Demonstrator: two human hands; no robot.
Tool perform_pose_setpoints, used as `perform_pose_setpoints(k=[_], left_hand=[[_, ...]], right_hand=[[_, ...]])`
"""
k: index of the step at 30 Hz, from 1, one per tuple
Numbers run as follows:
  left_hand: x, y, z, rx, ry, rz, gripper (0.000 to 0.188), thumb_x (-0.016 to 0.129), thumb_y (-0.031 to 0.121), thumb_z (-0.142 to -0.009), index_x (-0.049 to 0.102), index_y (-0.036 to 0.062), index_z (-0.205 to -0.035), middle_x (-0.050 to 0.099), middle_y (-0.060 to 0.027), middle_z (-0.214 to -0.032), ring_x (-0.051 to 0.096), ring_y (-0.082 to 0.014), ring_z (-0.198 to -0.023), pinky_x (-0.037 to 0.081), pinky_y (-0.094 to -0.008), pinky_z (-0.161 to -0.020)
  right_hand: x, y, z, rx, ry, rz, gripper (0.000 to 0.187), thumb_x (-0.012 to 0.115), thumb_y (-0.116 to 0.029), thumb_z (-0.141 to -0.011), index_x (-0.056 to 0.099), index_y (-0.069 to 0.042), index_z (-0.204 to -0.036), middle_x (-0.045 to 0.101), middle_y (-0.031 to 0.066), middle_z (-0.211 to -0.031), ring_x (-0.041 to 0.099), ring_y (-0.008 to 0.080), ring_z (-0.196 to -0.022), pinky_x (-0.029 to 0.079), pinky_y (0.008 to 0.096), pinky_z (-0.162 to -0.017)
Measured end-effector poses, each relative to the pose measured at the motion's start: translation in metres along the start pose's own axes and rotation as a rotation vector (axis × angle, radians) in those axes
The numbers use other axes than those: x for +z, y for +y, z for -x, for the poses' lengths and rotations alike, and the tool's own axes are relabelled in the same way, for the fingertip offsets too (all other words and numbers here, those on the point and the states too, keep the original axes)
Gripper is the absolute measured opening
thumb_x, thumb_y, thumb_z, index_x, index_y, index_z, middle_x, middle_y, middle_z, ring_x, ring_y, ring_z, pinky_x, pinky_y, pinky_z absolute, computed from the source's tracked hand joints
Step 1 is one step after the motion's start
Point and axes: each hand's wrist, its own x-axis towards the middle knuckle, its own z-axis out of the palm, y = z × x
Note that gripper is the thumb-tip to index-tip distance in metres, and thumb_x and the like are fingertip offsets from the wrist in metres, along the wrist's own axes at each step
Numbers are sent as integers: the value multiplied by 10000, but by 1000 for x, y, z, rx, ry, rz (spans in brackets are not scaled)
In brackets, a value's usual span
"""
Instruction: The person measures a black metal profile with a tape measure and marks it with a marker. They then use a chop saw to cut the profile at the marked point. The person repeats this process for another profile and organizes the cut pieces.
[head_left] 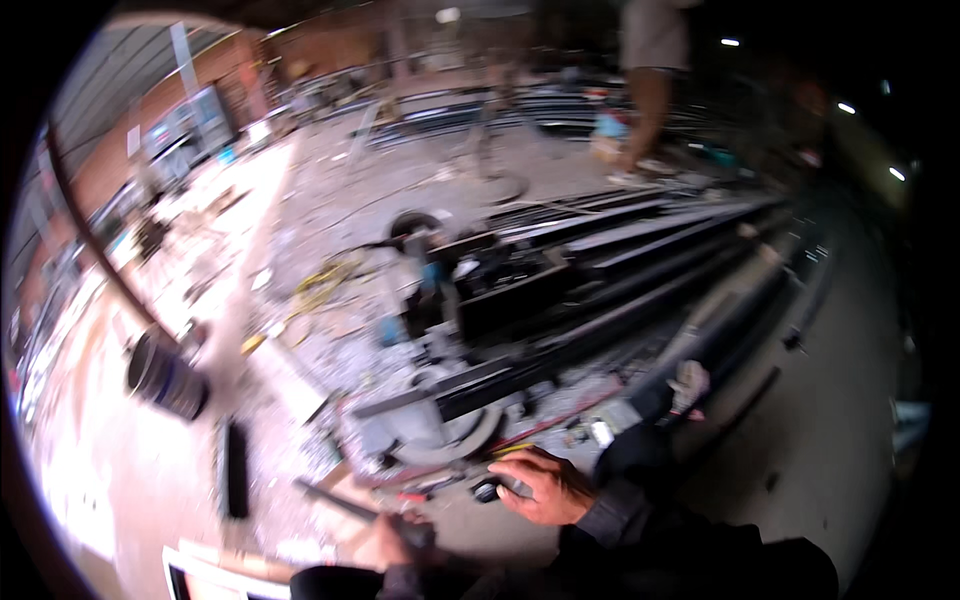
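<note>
1. Right hand (pixel 548 487) resting palm-down on the floor (pixel 830 440) low in the middle of the view, fingers (pixel 522 462) curled over a small dark object (pixel 487 491) lying just at its left edge. Touching it for sure, but can't tell whether actually clamped on it, too blurry.
2. Left hand (pixel 395 540) lower and further left, closed around the near end of a thin dark metal rod (pixel 335 500), which runs up and to the left over the floor.
3. Just above the right hand: a yellow-and-red bit of cable or pencil (pixel 530 440), hard to make out, lying among the scraps.
4. Beyond that, a chop saw (pixel 440 410) with a round grey guard, sitting on the floor, a dark steel bar (pixel 500 375) lying across its base.
5. Behind the saw, a long bundle of black steel sections (pixel 640 260) stretching off to the upper right.
6. Off to the left: a short black block (pixel 236 468) on the floor, and further out a dark roll or stack of discs (pixel 165 375), tipped over.
7. Yellow tangle of wire (pixel 320 285) above the saw, amid debris.
8. Far back, another person's legs (pixel 648 110) standing near more stacked steel.
9. Pale frame corner (pixel 215 575) at the bottom edge, just left of the left sleeve.
</note>
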Motion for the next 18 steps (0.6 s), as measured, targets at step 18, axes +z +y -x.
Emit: perform_pose_setpoints(k=[18], left_hand=[[53,-34,86,190,-389,-258,449,454,547,-992,587,122,-1051,629,-79,-905,629,-190,-768,514,-330,-658]], right_hand=[[41,-69,-48,-479,-261,-281,348,845,-197,-780,665,-59,-1044,707,109,-1005,665,325,-913,538,418,-804]])
